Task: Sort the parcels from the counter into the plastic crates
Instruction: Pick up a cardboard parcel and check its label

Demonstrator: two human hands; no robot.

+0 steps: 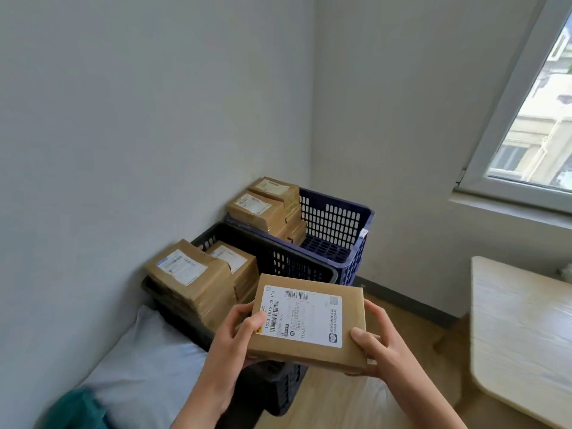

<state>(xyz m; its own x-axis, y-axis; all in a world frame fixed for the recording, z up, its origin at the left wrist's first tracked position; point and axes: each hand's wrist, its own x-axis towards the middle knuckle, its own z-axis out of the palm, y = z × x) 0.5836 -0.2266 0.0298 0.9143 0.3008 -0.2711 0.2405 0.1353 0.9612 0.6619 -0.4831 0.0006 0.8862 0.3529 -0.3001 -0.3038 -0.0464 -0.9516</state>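
The left hand (238,332) and right hand (374,339) each grip a short end of one flat parcel (309,323), thumbs curled over its labelled top, holding it in the air above the near end of the black crate (297,264). That crate holds stacked parcels (192,274) along its left side. Behind it, in the corner, the blue crate (334,218) holds another stack (263,205).

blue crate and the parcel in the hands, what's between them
The black crate, with parcel stacks along its wall side, lies between the blue crate and the held parcel, as the head view shows.
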